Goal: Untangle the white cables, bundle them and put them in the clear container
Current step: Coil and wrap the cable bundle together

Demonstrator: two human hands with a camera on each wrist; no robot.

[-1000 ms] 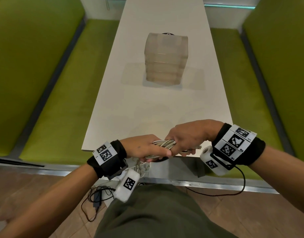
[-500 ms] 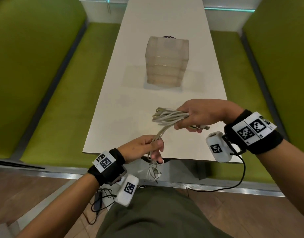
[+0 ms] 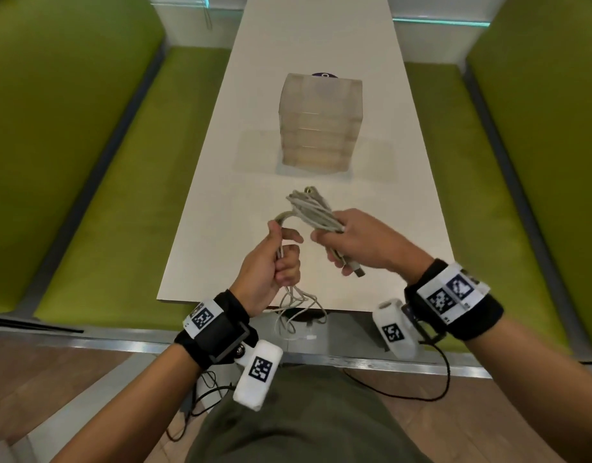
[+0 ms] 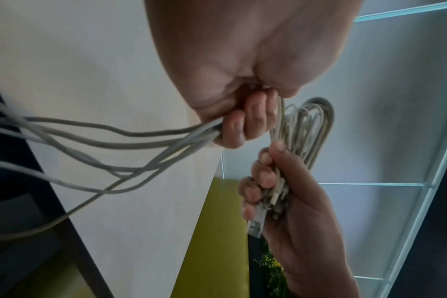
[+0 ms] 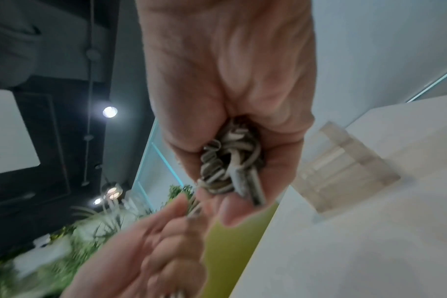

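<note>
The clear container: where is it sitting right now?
In the head view the clear container stands on the white table, along its centre line, beyond both hands and past the looped cable bundle gripped by the right hand.

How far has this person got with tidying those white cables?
Partly done: the right hand grips a folded bundle. In hand: the left hand holds the strands whose loose ends hang below the table edge. Left: finishing the bundle and placing it in the clear container.
</note>
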